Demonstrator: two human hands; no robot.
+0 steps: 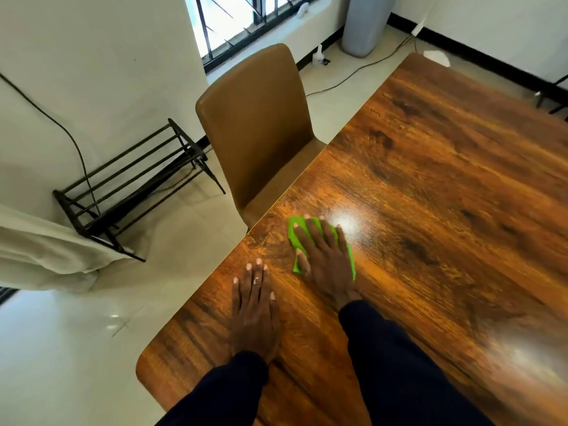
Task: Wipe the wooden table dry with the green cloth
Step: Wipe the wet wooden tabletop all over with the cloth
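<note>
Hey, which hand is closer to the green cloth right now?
Right. The right hand presses flat on the green cloth; the left hand lies flat on the wooden table, to the cloth's left, not touching it.

Green cloth (pixel 294 238), brown-grained table (pixel 430 195)

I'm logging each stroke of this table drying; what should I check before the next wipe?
1. Right hand pressing flat on the bright green cloth: ok.
2. Cloth lying on the brown wooden table: ok.
3. Left hand resting flat on the table, apart from the cloth: ok.
4. Shiny patch beside the cloth, water or glare: cannot tell.
5. Tan padded chair at the table edge, off the tabletop: ok.
</note>
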